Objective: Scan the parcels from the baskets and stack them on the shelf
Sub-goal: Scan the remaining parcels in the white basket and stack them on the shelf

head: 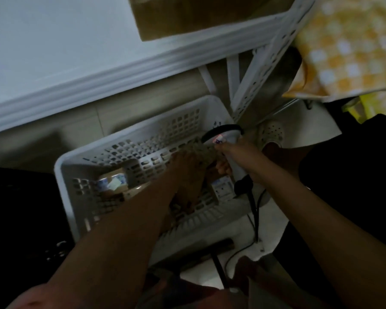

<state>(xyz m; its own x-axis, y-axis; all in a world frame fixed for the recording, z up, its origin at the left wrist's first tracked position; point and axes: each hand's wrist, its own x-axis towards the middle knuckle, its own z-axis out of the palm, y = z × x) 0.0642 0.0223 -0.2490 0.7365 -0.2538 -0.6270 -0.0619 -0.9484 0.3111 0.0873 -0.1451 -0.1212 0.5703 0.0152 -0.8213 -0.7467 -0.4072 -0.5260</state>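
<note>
Our right hand [232,152] wraps its grip round the white handheld barcode scanner [223,139]; our left hand [187,172] reaches into the white perforated plastic basket [125,139], its grip unclear, near labelled brown cardboard parcels [114,184] whose print is unreadable.

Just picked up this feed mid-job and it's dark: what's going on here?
A person is bent over a white basket on the floor. The right hand grips a handheld scanner, aimed down into the basket. The left hand reaches inside among the parcels; blur hides what it holds. A cardboard box already sits on the white shelf above.
</note>
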